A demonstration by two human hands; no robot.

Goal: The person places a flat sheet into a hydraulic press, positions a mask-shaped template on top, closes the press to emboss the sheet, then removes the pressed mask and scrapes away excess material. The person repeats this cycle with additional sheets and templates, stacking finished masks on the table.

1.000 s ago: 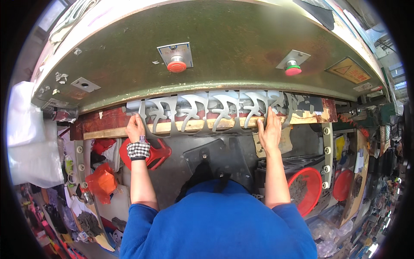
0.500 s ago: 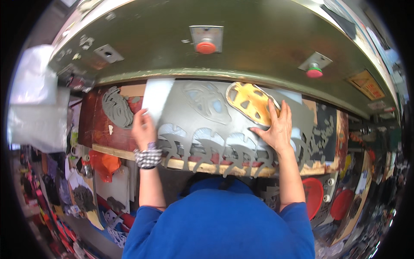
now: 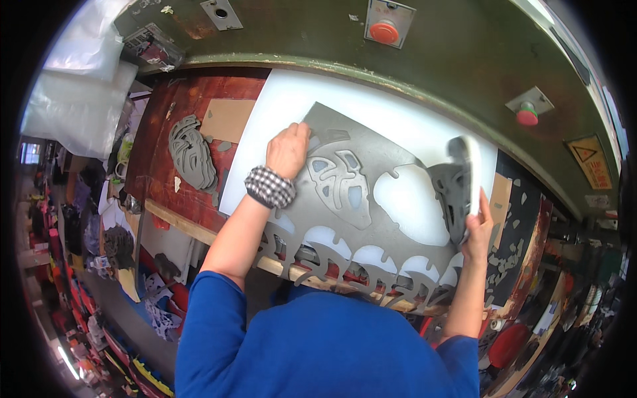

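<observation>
My left hand [image 3: 287, 151], a checked band on its wrist, is closed on the upper left edge of a grey foam sheet [image 3: 388, 142]. A cut-out shape with several openings [image 3: 335, 196] still lies in the sheet. To its right is a big oval hole showing white beneath. My right hand [image 3: 476, 235] grips a cutting die [image 3: 474, 169] by its lower end, tipped up on edge at the sheet's right side. Its pale rim faces right; its dark grey inner side faces left. Whether a foam piece sits inside cannot be made out. Curved strips hang along the sheet's near edge.
A white board [image 3: 255, 142] lies under the sheet on a red-brown table [image 3: 149, 176]. A stack of grey cut pieces [image 3: 190, 156] stands at left beside brown cardboard [image 3: 229, 119]. Grey scraps [image 3: 507, 259] lie at right. A green machine beam [image 3: 285, 33] with a red button [image 3: 383, 31] spans the far side.
The die, lying yellow side up on the sheet, has been lifted and tipped up by my right hand, baring the oval hole. My left hand has moved right and taken hold of the sheet, which has turned slightly.
</observation>
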